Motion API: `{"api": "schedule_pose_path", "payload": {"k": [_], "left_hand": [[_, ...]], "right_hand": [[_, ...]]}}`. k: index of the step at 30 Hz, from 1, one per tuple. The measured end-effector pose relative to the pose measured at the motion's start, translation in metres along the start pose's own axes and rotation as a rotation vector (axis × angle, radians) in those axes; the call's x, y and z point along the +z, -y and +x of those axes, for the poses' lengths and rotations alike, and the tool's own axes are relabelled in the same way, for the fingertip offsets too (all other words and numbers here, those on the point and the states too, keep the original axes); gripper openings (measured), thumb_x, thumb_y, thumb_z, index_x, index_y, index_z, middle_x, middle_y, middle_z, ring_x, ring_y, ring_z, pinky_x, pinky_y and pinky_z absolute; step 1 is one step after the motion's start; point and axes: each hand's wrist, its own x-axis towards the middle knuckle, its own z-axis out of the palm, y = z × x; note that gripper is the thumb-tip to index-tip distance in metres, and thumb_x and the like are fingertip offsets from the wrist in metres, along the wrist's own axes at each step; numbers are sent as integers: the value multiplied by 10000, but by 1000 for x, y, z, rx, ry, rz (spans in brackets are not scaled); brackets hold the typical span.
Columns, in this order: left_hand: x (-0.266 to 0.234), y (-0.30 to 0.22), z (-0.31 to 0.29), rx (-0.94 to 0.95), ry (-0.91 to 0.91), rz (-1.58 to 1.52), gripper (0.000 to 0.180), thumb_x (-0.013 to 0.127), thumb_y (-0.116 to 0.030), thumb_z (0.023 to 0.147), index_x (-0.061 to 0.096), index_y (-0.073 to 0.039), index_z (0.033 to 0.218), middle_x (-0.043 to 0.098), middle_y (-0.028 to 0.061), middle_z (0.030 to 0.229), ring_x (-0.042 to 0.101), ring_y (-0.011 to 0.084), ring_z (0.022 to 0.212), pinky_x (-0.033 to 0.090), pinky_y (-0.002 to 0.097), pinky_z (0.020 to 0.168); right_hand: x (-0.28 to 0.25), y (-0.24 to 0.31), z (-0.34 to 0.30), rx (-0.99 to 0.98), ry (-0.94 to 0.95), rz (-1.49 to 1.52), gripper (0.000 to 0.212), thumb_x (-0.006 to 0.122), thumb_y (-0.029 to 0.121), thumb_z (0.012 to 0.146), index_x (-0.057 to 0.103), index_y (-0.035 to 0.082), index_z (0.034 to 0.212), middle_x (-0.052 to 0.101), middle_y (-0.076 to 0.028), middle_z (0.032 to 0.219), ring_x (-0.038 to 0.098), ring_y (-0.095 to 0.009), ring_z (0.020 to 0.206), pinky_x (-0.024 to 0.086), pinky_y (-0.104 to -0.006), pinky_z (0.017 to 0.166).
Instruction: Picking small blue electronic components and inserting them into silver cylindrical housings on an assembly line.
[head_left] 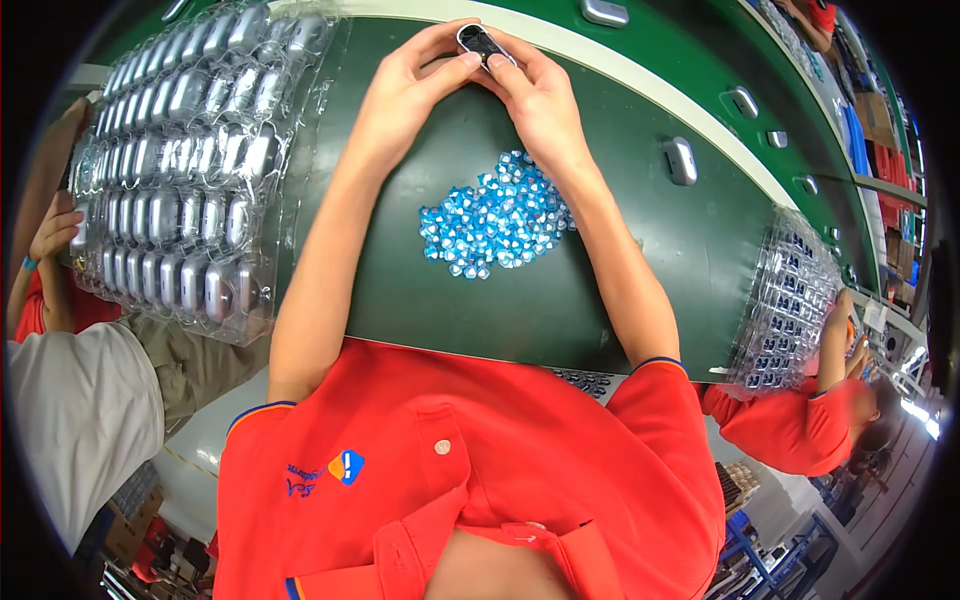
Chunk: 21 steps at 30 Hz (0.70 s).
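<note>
Both my hands hold a small rounded case point(481, 42) with a silver rim and a dark inside turned up, above the far edge of the dark green table. My left hand point(421, 85) grips its left side, and its thumb reaches onto the dark inside. From the other side my right hand point(536, 93) closes round the case, its thumb pressing beside the left one. The fingers underneath are partly hidden. Below the hands, between my forearms, lies a loose pile of small shiny blue pieces point(495, 222) with white marks.
Clear plastic trays of silver cases point(190, 165) stand at the left. Another clear tray with small dark parts point(790, 305) lies at the right. Beyond a pale rail point(640, 72), silver cases point(742, 102) sit on a green belt. One silver case point(680, 161) rests on the table. Co-workers flank me.
</note>
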Motion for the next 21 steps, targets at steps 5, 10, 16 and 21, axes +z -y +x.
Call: {"api": "schedule_pose_path", "payload": {"k": [5, 10, 16, 21], "left_hand": [[22, 5, -4, -31, -165, -112, 409, 605, -97, 964, 526, 18, 1349, 627, 115, 1177, 625, 170, 1058, 527, 325, 939], [26, 11, 1, 40, -250, -53, 382, 594, -64, 960, 541, 15, 1330, 650, 103, 1096, 644, 147, 943, 550, 285, 851], [29, 11, -5, 62, -267, -49, 366, 592, -56, 959, 544, 23, 1314, 661, 96, 1057, 652, 142, 899, 551, 266, 811], [15, -14, -19, 90, -336, 210, 400, 586, -81, 961, 525, 10, 1346, 676, 123, 1091, 665, 155, 929, 550, 296, 818]], "right_hand": [[5, -2, -3, -131, -69, -449, 351, 515, 76, 981, 556, -14, 1318, 673, -155, 1167, 659, -225, 1058, 504, -330, 942], [15, 1, -6, -265, -196, -657, 320, 522, 67, 965, 582, 11, 1274, 708, -152, 1062, 686, -204, 968, 515, -333, 886], [14, -7, -10, -264, -200, -654, 298, 510, 53, 968, 588, 5, 1252, 708, -158, 1046, 691, -206, 912, 533, -341, 831], [10, 13, 9, -160, -55, -520, 337, 497, 53, 973, 556, -4, 1300, 687, -144, 956, 656, -175, 767, 538, -308, 730]]}}
